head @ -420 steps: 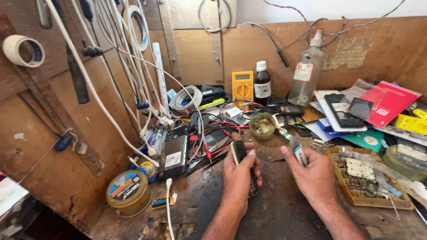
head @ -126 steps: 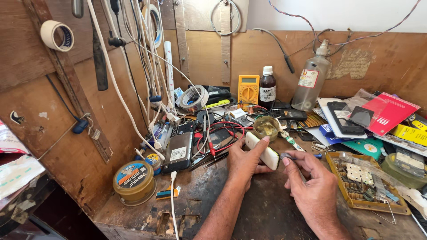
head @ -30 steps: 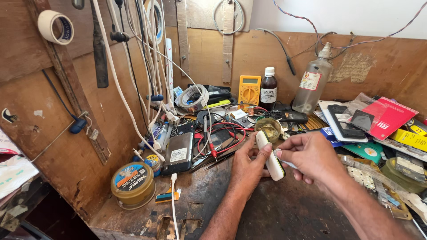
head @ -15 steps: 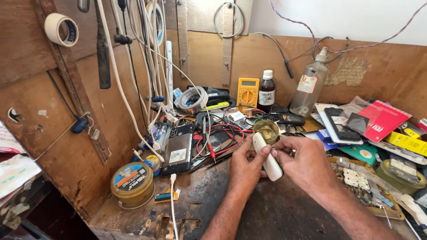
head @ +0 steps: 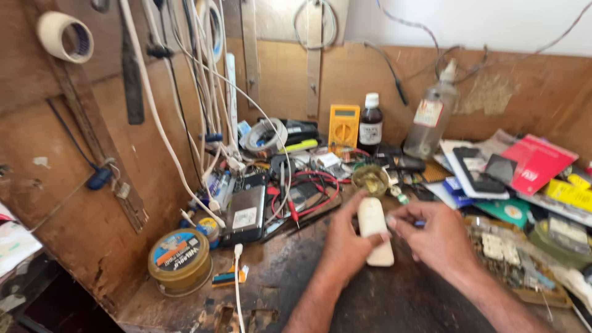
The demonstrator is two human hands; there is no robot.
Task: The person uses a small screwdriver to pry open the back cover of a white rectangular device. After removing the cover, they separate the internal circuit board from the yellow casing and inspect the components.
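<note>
My left hand grips a small white oblong plastic device and holds it upright over the dark, worn workbench. My right hand pinches at the device's upper right edge with fingertips together; a thin tool tip seems to poke out near them, but it is too small to tell. Both hands sit at the bench's middle front.
A round tin stands front left beside a white cable. A dark phone, red and black probe leads, a yellow multimeter, a brown bottle, a clear spray bottle and a small green-filled dish crowd the back. Circuit boards lie right.
The white device has dropped lower toward the bench with both hands still on it, and my right hand has slid slightly right along its top edge.
</note>
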